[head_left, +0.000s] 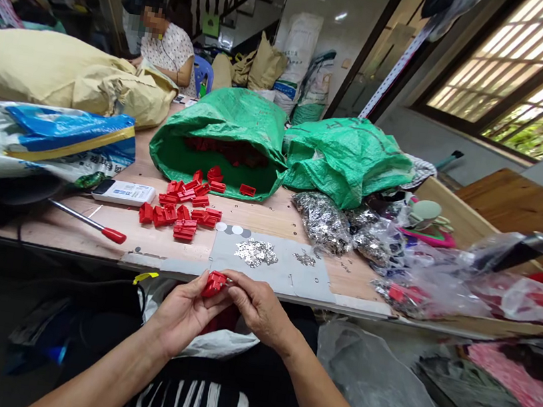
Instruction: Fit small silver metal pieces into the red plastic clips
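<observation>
My left hand (185,313) is closed on a small red plastic housing (214,284), held up just off the table's front edge. The fingers of my right hand (257,306) are pinched together at the housing's right side; whatever they grip is too small to make out. Past my hands, a grey mat (286,276) carries a pile of small silvery metal pieces (256,253) and a smaller heap of metal pieces (305,259). Several matching red housings (185,229) lie loose to the left of the mat. Below my hands, a white bag (226,345) rests on my lap.
An open green sack (220,136) with red parts inside lies behind the loose housings. Plastic bags of metal pieces (322,221) sit at right. A red-tipped lever (113,235) and a white box (124,192) are at left. Another person (166,54) sits across the table.
</observation>
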Available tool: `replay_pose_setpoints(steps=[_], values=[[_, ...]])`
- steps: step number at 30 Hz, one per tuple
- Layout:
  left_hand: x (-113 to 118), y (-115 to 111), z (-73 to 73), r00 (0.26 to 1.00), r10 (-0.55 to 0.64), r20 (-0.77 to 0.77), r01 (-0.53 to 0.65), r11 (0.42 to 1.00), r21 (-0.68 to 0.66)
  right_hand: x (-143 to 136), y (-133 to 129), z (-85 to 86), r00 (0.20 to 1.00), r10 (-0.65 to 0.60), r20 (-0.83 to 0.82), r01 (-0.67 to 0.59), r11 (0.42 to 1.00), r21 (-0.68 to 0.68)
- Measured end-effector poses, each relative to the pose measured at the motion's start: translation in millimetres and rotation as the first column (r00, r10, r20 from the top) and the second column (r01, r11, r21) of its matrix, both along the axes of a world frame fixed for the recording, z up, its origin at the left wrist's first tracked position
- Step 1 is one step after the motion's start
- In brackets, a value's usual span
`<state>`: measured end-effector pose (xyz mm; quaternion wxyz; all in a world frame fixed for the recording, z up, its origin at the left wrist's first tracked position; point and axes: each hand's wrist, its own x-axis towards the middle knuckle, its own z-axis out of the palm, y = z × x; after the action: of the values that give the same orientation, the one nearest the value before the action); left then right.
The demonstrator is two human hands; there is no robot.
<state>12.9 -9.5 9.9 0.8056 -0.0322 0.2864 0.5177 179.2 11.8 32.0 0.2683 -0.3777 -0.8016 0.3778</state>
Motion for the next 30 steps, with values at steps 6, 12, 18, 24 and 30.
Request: replay_pose_setpoints(steps=[6,12,18,24,30], values=[[-1.0,0.6,-0.6,1.0,0.021,-0.012,-0.022,1.0,-0.014,0.3,-2.5,-0.9,0.991,-0.003,0.137,-0.002,0.999,0.037],[2.5,-1.3,1.7,1.0,0.02,0.009,-0.02,0.999,-0.027,-4.6,0.6,-8.0,0.997,-0.076,-0.005,0.076,0.996,0.041],[-1.3,-1.0,-10.7,0.998,-0.001,-0.063,0.004,0.999,0.054,-2.6,4.5,-20.5,0.99,-0.095,-0.107,0.083,0.99,-0.114],[-22.0,0.9,-37.6,0.772,0.017,-0.636,0.174,0.956,0.236,6.9,3.8,-36.5,0.985,-0.146,-0.089,0.129,0.976,-0.174],[-38.6,8.9,-41.9,0.449,0.158,-0.879,0.366,0.865,0.342,11.3,1.6,-43.1,0.983,-0.137,-0.119,0.105,0.965,-0.24]])
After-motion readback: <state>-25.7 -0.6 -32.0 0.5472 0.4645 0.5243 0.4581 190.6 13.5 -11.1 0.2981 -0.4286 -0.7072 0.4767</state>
